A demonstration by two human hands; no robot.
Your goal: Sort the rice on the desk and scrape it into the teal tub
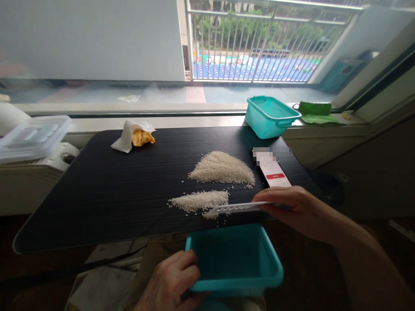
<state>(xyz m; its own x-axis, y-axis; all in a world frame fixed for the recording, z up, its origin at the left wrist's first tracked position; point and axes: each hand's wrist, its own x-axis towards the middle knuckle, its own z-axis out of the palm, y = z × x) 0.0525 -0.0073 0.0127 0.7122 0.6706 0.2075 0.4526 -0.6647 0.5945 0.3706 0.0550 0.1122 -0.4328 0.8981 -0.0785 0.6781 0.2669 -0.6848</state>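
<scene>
My right hand (293, 207) pinches a thin white flat scraper (238, 208) and holds it level over the near edge of the black table (106, 190). The scraper's tip touches a small strip of white rice (199, 200). A larger heap of rice (222, 168) lies just beyond it. My left hand (173, 280) grips the near left corner of a teal plastic tub (235, 259), held below the table edge under the rice strip. The tub looks bare inside.
A phone (274, 168) with a lit screen lies right of the rice heap. A second teal tub (270, 115) stands on the sill at the back right, green cloth (316, 111) beside it. A white wrapper with something orange (134, 136) sits at the back left. Clear boxes (32, 136) rest at the left.
</scene>
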